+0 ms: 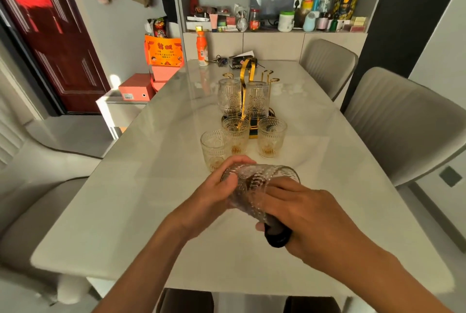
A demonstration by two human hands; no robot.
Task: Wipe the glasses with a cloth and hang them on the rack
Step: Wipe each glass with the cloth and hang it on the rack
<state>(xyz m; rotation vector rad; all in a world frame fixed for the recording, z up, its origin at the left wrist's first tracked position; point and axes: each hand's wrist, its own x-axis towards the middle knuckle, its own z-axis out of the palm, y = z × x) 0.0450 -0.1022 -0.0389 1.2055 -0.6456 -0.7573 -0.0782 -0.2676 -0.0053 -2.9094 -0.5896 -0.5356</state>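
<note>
My left hand [214, 196] grips the embossed glass [254, 186] sideways above the desk's [126, 199] near edge, so my right hand [302, 211], pinching the dark cloth [277, 234], can rub its wall.

three upright glasses [237, 141] blocking the rack [248, 100] front, bare table [340, 136] open either side

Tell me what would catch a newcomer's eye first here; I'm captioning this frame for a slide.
First, the two hands at the near centre: the left hand grips a patterned glass lying sideways, while the right hand holds a dark cloth against it. Beyond them, three upright glasses stand before a gold rack with two glasses already hung upside down.
</note>
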